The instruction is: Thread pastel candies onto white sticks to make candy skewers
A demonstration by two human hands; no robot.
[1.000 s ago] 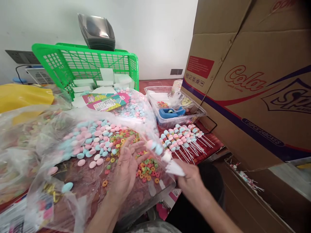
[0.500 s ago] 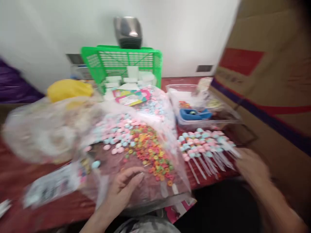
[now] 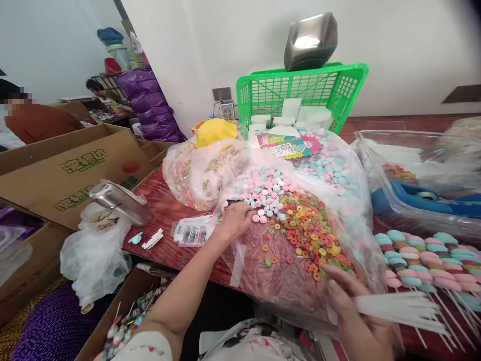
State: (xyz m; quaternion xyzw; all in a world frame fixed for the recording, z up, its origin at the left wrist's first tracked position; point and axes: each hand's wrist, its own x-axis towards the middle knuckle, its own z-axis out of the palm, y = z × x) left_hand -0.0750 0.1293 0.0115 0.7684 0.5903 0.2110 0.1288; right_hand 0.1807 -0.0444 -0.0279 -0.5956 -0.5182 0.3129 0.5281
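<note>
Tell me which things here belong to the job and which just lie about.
Likely the job's:
bundle of slim white pieces in the right hand
oval pink and blue sweets by the left hand
multicoloured ring-shaped sweets
pink-and-blue sweets on white sticks

Seemingly lying about:
silver metal flask
brown printed cardboard box
purple wrapped stack

Wearing a white left sleeve (image 3: 145, 347), ending close to the elbow (image 3: 176, 328). Showing small red marks (image 3: 151, 348) near the cuff, some looking roughly heart-shaped, too small for sure ID. Going bare along the left forearm (image 3: 193, 281) from cuff to left hand (image 3: 236, 220). Wearing a loose white garment (image 3: 246, 346) in front, carrying a patchy black and pinkish-red print, motif unclear. Going bare on the right hand (image 3: 355, 311) too, fingers and thumb uncovered.
</note>
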